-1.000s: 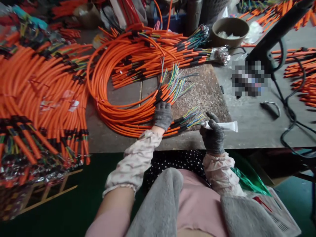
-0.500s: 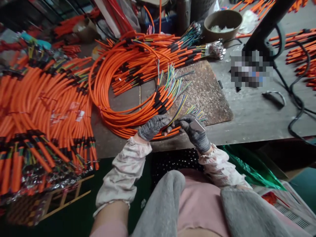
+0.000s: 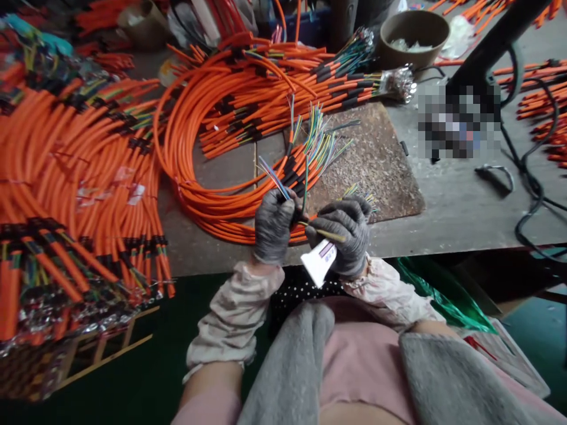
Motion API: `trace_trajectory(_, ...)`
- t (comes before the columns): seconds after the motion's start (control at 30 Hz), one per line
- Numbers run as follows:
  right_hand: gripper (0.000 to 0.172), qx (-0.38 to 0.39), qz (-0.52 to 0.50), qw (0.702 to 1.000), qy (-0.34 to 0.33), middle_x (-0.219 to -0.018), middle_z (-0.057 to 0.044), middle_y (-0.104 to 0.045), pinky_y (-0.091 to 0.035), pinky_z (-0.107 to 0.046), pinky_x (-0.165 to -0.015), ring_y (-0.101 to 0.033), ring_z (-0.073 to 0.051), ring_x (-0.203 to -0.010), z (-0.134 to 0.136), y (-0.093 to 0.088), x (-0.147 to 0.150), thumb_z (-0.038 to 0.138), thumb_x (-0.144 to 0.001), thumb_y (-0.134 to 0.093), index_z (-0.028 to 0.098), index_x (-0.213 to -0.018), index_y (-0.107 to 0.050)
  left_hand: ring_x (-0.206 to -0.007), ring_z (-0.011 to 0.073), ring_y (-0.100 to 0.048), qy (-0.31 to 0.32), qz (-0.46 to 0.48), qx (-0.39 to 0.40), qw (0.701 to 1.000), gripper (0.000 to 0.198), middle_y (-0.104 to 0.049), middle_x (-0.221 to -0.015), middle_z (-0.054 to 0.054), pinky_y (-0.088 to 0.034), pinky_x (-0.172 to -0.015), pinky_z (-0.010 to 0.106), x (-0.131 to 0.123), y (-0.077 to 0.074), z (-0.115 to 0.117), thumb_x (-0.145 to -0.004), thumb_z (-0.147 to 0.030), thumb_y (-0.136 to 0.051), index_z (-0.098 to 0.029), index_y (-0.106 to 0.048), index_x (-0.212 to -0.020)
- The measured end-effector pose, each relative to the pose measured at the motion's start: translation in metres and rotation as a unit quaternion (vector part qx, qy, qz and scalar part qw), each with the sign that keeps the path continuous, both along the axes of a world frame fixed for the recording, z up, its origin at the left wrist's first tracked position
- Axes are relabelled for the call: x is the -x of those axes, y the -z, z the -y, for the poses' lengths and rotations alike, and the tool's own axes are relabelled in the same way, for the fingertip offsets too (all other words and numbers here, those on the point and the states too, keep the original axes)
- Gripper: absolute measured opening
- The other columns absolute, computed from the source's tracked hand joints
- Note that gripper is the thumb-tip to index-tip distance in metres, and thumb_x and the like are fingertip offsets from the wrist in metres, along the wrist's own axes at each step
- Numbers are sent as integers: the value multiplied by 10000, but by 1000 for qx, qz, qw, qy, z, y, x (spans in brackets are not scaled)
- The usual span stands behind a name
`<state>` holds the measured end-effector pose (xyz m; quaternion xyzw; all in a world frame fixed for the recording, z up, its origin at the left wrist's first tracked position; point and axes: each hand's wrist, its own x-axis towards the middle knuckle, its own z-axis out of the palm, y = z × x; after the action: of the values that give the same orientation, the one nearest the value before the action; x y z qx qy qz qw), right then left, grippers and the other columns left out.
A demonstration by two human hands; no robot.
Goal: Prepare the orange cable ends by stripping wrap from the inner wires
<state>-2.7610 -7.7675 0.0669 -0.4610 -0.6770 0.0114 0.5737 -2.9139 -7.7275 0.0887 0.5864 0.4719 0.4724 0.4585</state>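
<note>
My left hand (image 3: pixel 272 227), in a grey glove, is closed around the dark end of a cable; thin blue and white wires (image 3: pixel 274 177) fan out above its fingers and a green wire (image 3: pixel 306 183) stands up beside them. My gloved right hand (image 3: pixel 349 233) is closed close by, fingertips at the same cable end. A yellow-green wire (image 3: pixel 328 234) lies across its fingers. From under that hand sticks out a white flat-ended piece (image 3: pixel 319 262) with a purple printed mark; its other end is hidden. Behind both hands lies a coil of orange cable (image 3: pixel 190 183) with stripped, multicoloured wire ends (image 3: pixel 323 141).
A worn board (image 3: pixel 376 159) lies on the grey table (image 3: pixel 460 218). Many orange cables (image 3: pixel 88 153) are heaped at the left. At the back stand a round bowl (image 3: pixel 414 38) and more cable bundles. A black stand (image 3: pixel 473 65) with dark cords is at the right.
My hands have turned; the wires at my left hand now spread apart, blue-white to the left and green upright. The white piece at my right hand has swung down toward my body.
</note>
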Motion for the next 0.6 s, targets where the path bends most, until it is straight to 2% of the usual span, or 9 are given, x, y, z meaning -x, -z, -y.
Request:
trace_trajectory(0.07,90,30,-62,997,-31,-840,-5,-731,-519,-512,-955,-695,-259,-922,0,-4,4,398,-953,-706,323,-916,-738,-695,171,-676,65,30,-11,997,231,-661,-750,15,-596,-663,303,17,-17,-1,-948,-428,-628,-211,-629,-868)
trace_trajectory(0.13,170,68,-128,985,-89,-896,-31,-737,-547,-520,-942,-700,-270,-943,2,-7,7,445,-976,-665,305,-959,-759,-776,203,-704,113,-29,-62,991,269,-710,-794,48,-620,-734,340,40,-37,3,-922,-454,-703,-203,-701,-825)
trace_trajectory(0.17,204,91,-163,975,-123,-927,-36,-740,-558,-513,-945,-702,-265,-941,4,-9,9,471,-978,-660,299,-1000,-768,-785,206,-706,115,-75,-94,986,248,-734,-821,57,-625,-759,349,51,-47,7,-921,-442,-730,-205,-745,-847)
trace_trajectory(0.23,239,137,-250,943,-171,-971,-28,-743,-585,-461,-923,-705,-232,-910,12,-11,16,496,-981,-667,301,-1083,-762,-741,180,-689,106,-154,-151,971,167,-752,-835,44,-621,-757,331,69,-64,17,-920,-372,-772,-232,-809,-1004)
trace_trajectory(0.3,202,184,-329,907,-186,-955,-5,-735,-606,-387,-830,-700,-190,-834,21,-12,26,475,-980,-692,304,-1079,-736,-631,126,-622,132,-170,-172,961,387,-714,-776,-4,-582,-651,260,80,-75,26,-882,-312,-834,-286,-764,-1262)
trace_trajectory(0.37,137,209,-353,892,-192,-877,16,-712,-598,-334,-720,-677,-163,-742,29,-12,38,424,-971,-717,289,-981,-697,-565,91,-552,184,-142,-149,961,728,-648,-730,-49,-512,-543,200,85,-80,33,-802,-301,-913,-326,-620,-1468)
trace_trajectory(0.43,115,205,-329,901,-194,-840,13,-701,-586,-323,-677,-665,-160,-711,34,-10,50,368,-957,-726,273,-938,-664,-544,78,-518,213,-117,-115,963,900,-603,-722,-66,-465,-489,174,86,-80,38,-735,-303,-964,-323,-535,-1525)
trace_trajectory(0.5,79,173,-298,920,-185,-812,6,-698,-567,-315,-643,-655,-159,-681,36,-5,59,305,-945,-723,266,-952,-654,-567,81,-537,209,-103,-105,967,851,-598,-749,-58,-480,-501,169,85,-76,41,-731,-299,-963,-306,-551,-1477)
trace_trajectory(0.6,98,103,-249,948,-170,-757,18,-681,-522,-292,-585,-629,-145,-615,34,3,67,219,-936,-724,269,-953,-642,-612,89,-573,169,-48,-120,977,631,-623,-799,-39,-489,-523,165,81,-73,41,-830,-328,-864,-297,-579,-1392)
